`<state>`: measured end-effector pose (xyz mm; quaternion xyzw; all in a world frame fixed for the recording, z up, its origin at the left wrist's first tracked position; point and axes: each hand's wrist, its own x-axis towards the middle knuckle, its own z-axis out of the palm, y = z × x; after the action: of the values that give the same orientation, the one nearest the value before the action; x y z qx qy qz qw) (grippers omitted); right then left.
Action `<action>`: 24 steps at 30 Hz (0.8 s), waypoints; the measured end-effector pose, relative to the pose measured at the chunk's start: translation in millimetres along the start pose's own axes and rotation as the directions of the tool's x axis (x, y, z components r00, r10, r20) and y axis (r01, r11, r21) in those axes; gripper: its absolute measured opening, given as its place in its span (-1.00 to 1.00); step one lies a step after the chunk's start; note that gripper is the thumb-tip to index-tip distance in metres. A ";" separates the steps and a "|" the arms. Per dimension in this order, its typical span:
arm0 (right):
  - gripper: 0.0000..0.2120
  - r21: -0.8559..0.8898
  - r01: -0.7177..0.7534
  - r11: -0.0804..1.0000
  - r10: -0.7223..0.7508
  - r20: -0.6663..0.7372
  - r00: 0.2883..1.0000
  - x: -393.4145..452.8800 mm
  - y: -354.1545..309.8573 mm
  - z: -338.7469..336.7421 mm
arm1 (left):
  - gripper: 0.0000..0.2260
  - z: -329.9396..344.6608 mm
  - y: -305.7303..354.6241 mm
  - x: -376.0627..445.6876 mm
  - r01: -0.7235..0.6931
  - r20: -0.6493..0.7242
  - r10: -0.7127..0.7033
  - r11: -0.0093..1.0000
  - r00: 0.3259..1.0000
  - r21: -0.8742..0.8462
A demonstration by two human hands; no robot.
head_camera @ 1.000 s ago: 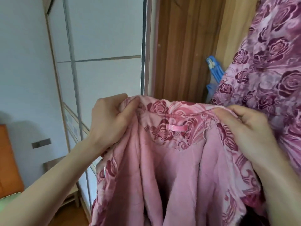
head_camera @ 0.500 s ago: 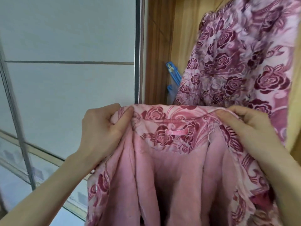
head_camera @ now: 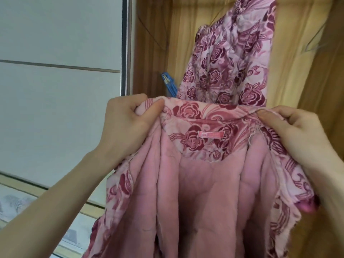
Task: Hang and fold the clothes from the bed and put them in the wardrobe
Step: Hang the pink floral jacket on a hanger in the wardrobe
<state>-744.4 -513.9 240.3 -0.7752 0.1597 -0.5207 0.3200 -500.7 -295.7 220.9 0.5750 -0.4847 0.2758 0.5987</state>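
Note:
I hold up a pink rose-print jacket [head_camera: 204, 183] with a plain pink lining and a small pink label at its collar. My left hand [head_camera: 128, 125] grips the collar's left end, thumb over the fabric. My right hand [head_camera: 297, 135] pinches the collar's right end. The jacket hangs open towards me in front of the open wooden wardrobe [head_camera: 152, 43]. Its lower part runs out of the frame.
A matching rose-print garment [head_camera: 229, 58] hangs inside the wardrobe, above and behind the jacket. A blue hanger [head_camera: 169, 84] shows at the wardrobe's left inside wall. A white sliding door [head_camera: 59, 71] fills the left. A thin wire hanger [head_camera: 314, 43] shows at upper right.
My view has tilted up and towards the wardrobe. The jacket has risen with both hands still on its collar, and the hanging garment now sits more in the middle.

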 end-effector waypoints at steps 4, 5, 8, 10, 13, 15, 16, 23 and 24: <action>-0.55 -0.012 -0.003 1.000 0.003 -0.051 0.999 14.3 4.7 -23.8 | -0.49 31.9 9.9 19.1 -0.029 0.028 0.031 0.996 0.999 -0.086; -0.50 -0.017 -0.007 1.000 0.006 -0.060 0.998 17.3 5.3 -28.8 | -0.50 39.2 8.9 24.3 -0.027 0.045 0.032 0.994 0.998 -0.109; -0.53 -0.050 -0.014 0.999 0.009 -0.089 0.996 24.9 7.3 -45.3 | -0.50 57.7 1.3 38.7 -0.035 0.091 0.046 0.992 0.995 -0.124; -0.64 -0.103 -0.012 0.995 0.002 -0.099 0.995 29.9 7.9 -57.7 | -0.49 67.4 -5.9 46.6 -0.059 0.126 0.074 0.992 0.989 -0.115; -0.71 -0.204 0.005 0.979 -0.020 -0.075 0.997 34.2 7.4 -73.9 | -0.49 74.1 -20.8 57.0 -0.080 0.182 0.098 0.991 0.978 -0.104; -0.72 -0.237 0.025 0.971 -0.033 -0.030 0.999 34.9 6.5 -79.3 | -0.48 74.2 -31.3 62.7 -0.085 0.232 0.106 0.992 0.967 -0.097; -0.73 -0.257 0.038 0.966 -0.041 -0.006 0.999 34.9 6.6 -80.3 | -0.48 73.8 -35.8 64.7 -0.083 0.255 0.105 0.992 0.961 -0.097; -0.72 -0.379 0.147 0.913 -0.129 0.072 0.989 46.2 11.6 -76.8 | -0.49 74.6 -41.4 74.8 -0.026 0.298 0.082 0.983 0.951 -0.184; -0.71 -0.383 0.153 0.911 -0.132 0.082 0.988 49.3 13.1 -76.7 | -0.49 75.4 -39.5 76.6 -0.026 0.300 0.087 0.979 0.950 -0.201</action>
<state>-793.0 -577.7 285.8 -0.8466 0.1941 -0.4795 0.1253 -456.5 -392.5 263.2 0.5353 -0.6129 0.1515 0.5611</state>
